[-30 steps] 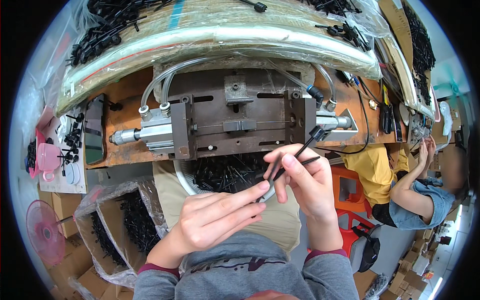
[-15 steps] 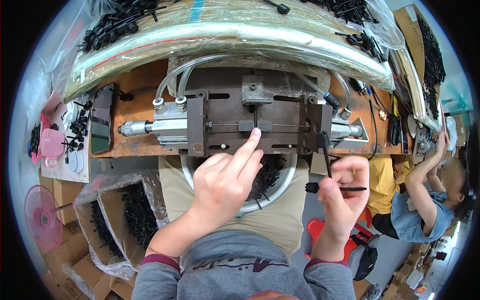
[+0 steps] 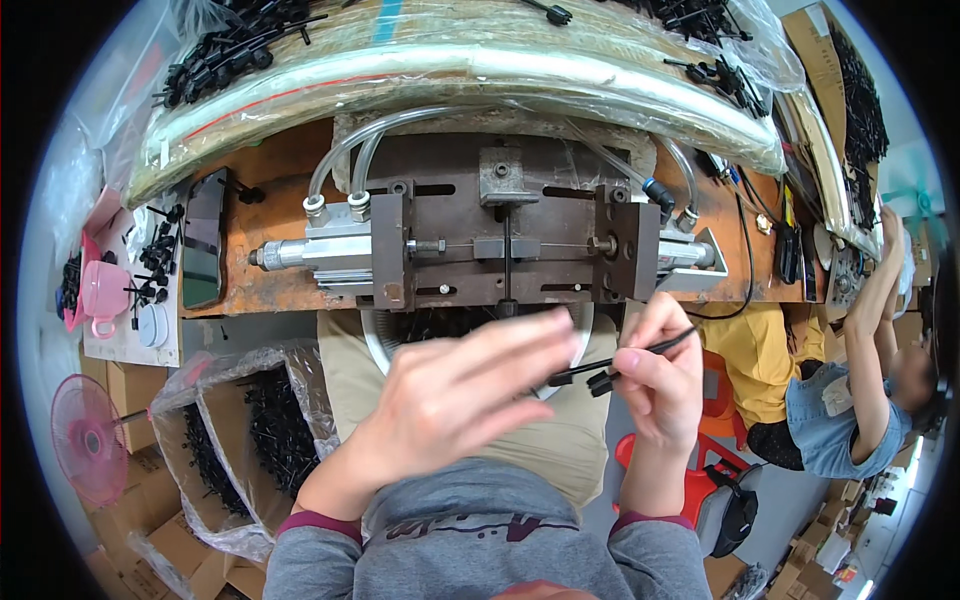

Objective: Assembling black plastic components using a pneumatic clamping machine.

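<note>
My right hand (image 3: pixel 660 385) is closed around thin black plastic rods with knobbed ends (image 3: pixel 601 383), to the right of my lap. My left hand (image 3: pixel 450 395) is stretched out flat and blurred by motion; its fingertips reach close to those rods, and contact cannot be made out. In front of both hands, a single black rod (image 3: pixel 508 270) lies lengthwise across the small central jaws (image 3: pixel 489 248) of a dark brown metal fixture (image 3: pixel 450 288). Its knobbed end sticks out over the fixture's near edge.
Air cylinders (image 3: pixel 345 258) with clear hoses flank the fixture. Below it, a round tub (image 3: pixel 377 345) of black parts sits between my knees. A plastic-lined box (image 3: pixel 215 410) stands left, near a pink fan (image 3: pixel 88 437). Another person (image 3: pixel 850 410) sits at right.
My left hand has drawn back from the jaws toward my right hand. The rod in the fixture now extends toward me. My right hand has lowered slightly, its rods turned.
</note>
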